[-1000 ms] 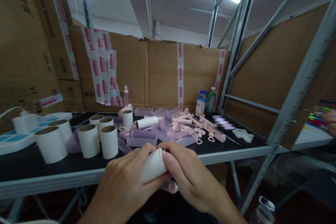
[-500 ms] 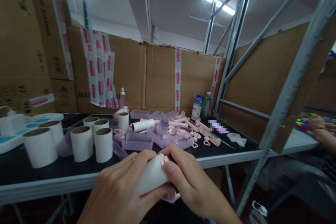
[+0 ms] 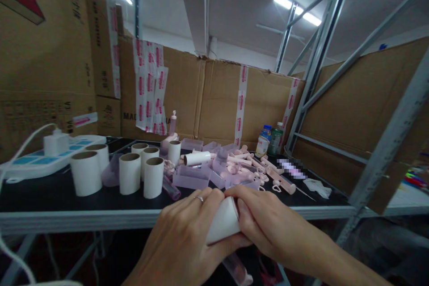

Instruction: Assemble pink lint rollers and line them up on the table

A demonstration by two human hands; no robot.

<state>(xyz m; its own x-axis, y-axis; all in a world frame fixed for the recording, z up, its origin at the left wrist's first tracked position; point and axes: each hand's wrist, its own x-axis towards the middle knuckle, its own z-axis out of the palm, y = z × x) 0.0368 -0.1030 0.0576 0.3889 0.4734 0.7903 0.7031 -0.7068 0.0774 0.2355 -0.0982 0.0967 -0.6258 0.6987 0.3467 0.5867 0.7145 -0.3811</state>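
My left hand (image 3: 189,237) is closed round a white roll (image 3: 224,223), fingers over its top and thumb beneath. My right hand (image 3: 268,223) closes on the right end of the same roll, its fingers and thumb covering that end. Below the hands a clear pinkish tube with a pale pink end piece (image 3: 238,270) shows partly; whether anything grips it I cannot tell. Beyond, on the black tabletop, lie a purple translucent tray (image 3: 191,178) and a heap of pale pink plastic parts (image 3: 241,165).
Several white cardboard-cored rolls (image 3: 153,181) stand at left, and one lies on its side (image 3: 197,158). A power strip (image 3: 30,165) with a white cable is far left. Two bottles (image 3: 263,141) stand at back right. A thin metal tool (image 3: 304,193) points rightward near a crumpled tissue (image 3: 318,187).
The view has swung left, so the table things appear further right. Both hands still hold the white roll, the right hand now covering more of its end. The co-worker's hand has left view.
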